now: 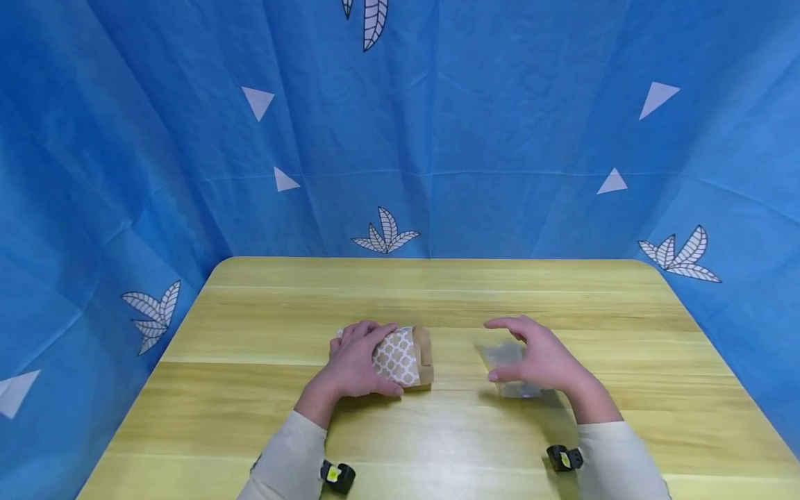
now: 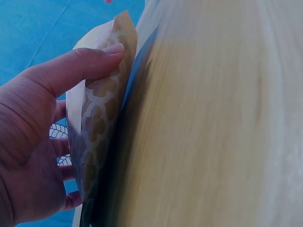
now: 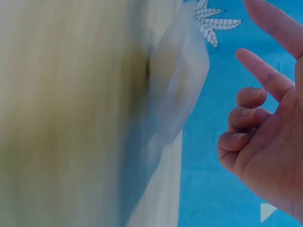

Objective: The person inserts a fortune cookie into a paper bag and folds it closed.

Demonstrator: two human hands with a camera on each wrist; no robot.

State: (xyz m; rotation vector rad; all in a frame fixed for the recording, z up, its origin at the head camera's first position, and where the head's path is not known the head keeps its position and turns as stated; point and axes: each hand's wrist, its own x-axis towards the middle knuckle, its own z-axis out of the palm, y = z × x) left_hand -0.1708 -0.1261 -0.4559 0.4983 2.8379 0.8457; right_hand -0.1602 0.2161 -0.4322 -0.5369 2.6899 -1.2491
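Note:
My left hand (image 1: 356, 362) holds a small paper bag (image 1: 396, 357) with a white-and-tan lattice pattern, thumb on its near edge and fingers at its far edge. The bag's plain brown end points right; its left part is hidden under the hand. In the left wrist view, the thumb lies along the patterned side of the bag (image 2: 102, 113). To the right, a translucent, clear plastic bag (image 1: 502, 354) lies partly hidden beneath my right hand (image 1: 545, 355). That hand's thumb and index finger are spread apart. The right wrist view shows the blurred plastic bag (image 3: 182, 85) apart from the fingers.
Both hands are over a light wood-grain table (image 1: 437, 292). A blue curtain (image 1: 500, 125) with white leaves and triangles hangs behind it and along its sides. Each wrist wears a black band, the left one (image 1: 338, 477) and the right one (image 1: 564, 458).

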